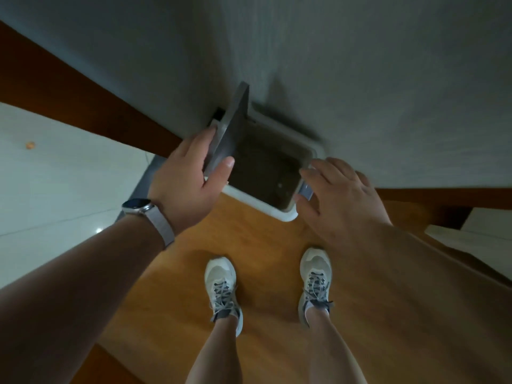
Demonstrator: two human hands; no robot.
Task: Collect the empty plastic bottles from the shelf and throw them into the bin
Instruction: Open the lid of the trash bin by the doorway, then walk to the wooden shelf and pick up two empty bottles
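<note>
The bin [286, 216] has a white rim and a dark inside, and it stands on the wooden floor against the grey wall. My left hand [188, 178] grips its grey lid [231, 128], thumb on the inner face, and holds it tilted up and open. My right hand [335, 195] hovers over the bin's right rim. Between its thumb and forefinger shows a small bluish-grey piece of what looks like a plastic bottle [306, 189]; the palm hides the rest. Nothing clear can be made out inside the bin.
My two feet in pale sneakers [221, 284] stand on the wooden floor [266, 245] just in front of the bin. White tiled floor [55, 176] lies to the left. A dark wooden skirting runs along the wall. A pale ledge [471, 234] sits at the right.
</note>
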